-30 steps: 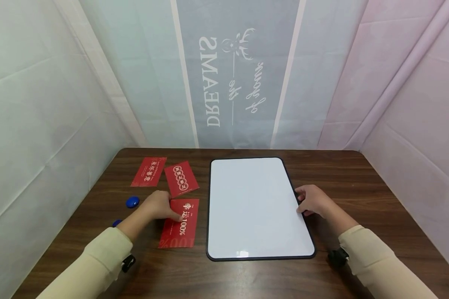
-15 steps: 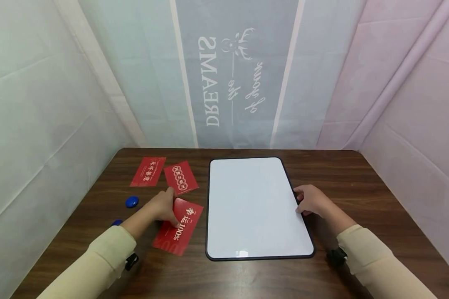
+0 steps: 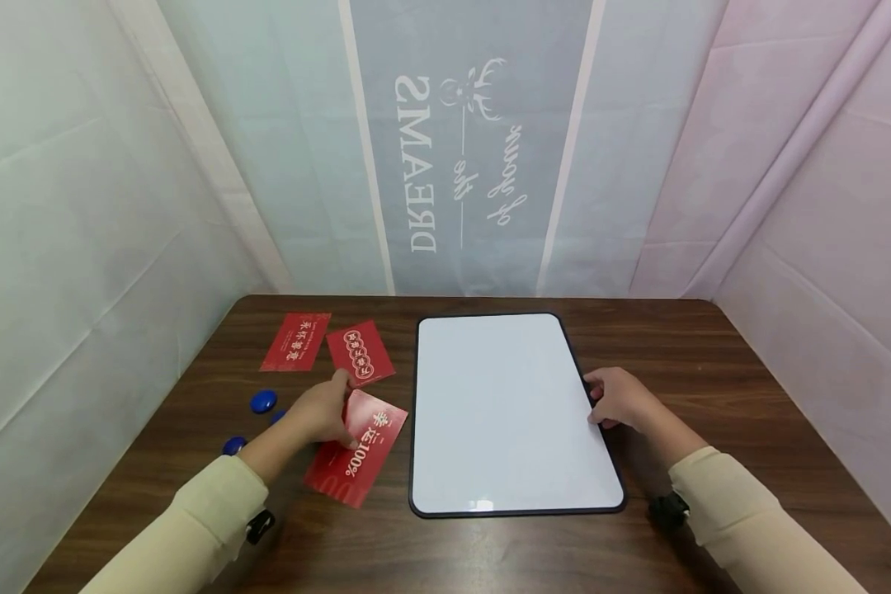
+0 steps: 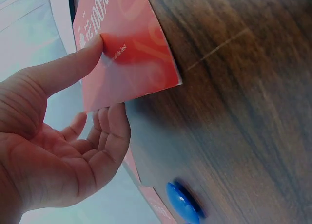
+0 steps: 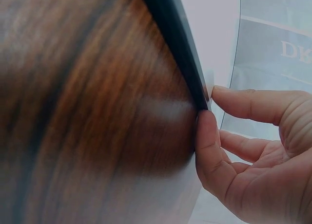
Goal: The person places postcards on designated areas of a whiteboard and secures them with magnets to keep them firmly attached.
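Left of the whiteboard, my left hand [image 3: 321, 415] pinches a red printed card [image 3: 356, 472] by its left edge. In the left wrist view the thumb lies on the face of the card [image 4: 131, 68] and the other fingers are beneath it; the card is tilted and part of it is raised off the wood. A whiteboard [image 3: 512, 412] with a black frame lies in the middle of the table. At its right edge, my right hand [image 3: 619, 398] holds the frame. The right wrist view shows the thumb on top and the forefinger at the frame's underside [image 5: 187, 63].
Two more red cards, one at the far left [image 3: 295, 341] and one beside it [image 3: 360, 353], lie behind my left hand. Round blue magnet-like discs [image 3: 263, 402] sit near my left wrist, one partly hidden by the hand. Fabric walls surround the brown wooden table [image 3: 445, 553].
My left hand has turned the red card so that it slants, its top now nearer the whiteboard, and has raised part of it. A third blue disc has come into sight. The right hand stays put.
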Demonstrator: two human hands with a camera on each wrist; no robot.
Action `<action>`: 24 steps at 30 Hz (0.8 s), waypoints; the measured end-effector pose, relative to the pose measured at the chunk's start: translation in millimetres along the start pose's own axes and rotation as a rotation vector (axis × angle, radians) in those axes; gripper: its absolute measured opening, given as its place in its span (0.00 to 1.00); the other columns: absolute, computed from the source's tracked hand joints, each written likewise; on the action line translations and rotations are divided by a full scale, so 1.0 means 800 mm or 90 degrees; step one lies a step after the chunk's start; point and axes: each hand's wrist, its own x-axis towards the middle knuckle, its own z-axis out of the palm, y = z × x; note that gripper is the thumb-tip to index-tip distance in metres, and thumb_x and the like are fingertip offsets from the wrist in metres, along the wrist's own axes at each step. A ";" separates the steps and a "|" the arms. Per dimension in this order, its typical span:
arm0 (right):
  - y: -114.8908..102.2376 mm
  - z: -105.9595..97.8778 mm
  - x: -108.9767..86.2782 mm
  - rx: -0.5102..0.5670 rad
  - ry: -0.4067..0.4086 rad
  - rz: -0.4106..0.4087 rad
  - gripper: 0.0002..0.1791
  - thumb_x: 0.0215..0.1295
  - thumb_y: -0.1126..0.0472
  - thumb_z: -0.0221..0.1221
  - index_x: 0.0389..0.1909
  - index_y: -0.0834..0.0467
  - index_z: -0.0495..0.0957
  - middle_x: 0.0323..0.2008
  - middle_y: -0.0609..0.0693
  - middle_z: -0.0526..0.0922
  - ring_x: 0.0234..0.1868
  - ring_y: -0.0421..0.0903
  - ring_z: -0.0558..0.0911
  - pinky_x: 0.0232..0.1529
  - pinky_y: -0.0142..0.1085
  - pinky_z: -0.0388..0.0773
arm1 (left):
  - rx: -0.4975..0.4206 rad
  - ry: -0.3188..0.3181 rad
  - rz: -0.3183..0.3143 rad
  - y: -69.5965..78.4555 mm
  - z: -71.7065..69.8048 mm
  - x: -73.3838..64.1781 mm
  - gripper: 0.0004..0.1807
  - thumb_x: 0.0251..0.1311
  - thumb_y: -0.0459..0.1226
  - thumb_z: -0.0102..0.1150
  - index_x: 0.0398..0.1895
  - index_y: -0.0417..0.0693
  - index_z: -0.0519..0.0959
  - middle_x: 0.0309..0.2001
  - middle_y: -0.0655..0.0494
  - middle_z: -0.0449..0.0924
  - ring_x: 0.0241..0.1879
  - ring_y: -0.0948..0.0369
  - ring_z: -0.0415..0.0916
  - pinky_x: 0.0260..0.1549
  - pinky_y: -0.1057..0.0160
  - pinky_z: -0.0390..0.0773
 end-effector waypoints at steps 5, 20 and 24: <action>0.003 0.001 0.001 0.003 -0.001 0.001 0.40 0.46 0.77 0.70 0.63 0.75 0.64 0.42 0.65 0.74 0.35 0.54 0.79 0.31 0.40 0.84 | -0.052 -0.004 0.037 -0.002 -0.008 -0.003 0.37 0.39 0.25 0.74 0.53 0.44 0.65 0.37 0.48 0.75 0.30 0.55 0.73 0.26 0.58 0.78; 0.004 0.000 0.000 -0.023 0.001 -0.012 0.40 0.47 0.75 0.70 0.63 0.76 0.64 0.43 0.66 0.75 0.33 0.52 0.80 0.31 0.40 0.83 | -0.321 -0.111 0.040 -0.011 -0.038 -0.009 0.29 0.56 0.18 0.56 0.60 0.41 0.63 0.35 0.44 0.68 0.27 0.54 0.68 0.21 0.59 0.74; 0.004 0.002 0.000 -0.034 0.004 -0.011 0.40 0.48 0.76 0.70 0.63 0.76 0.64 0.43 0.65 0.75 0.30 0.50 0.79 0.31 0.39 0.83 | -0.359 -0.113 0.038 -0.011 -0.045 -0.008 0.30 0.56 0.18 0.57 0.61 0.42 0.62 0.36 0.45 0.67 0.27 0.55 0.69 0.22 0.60 0.76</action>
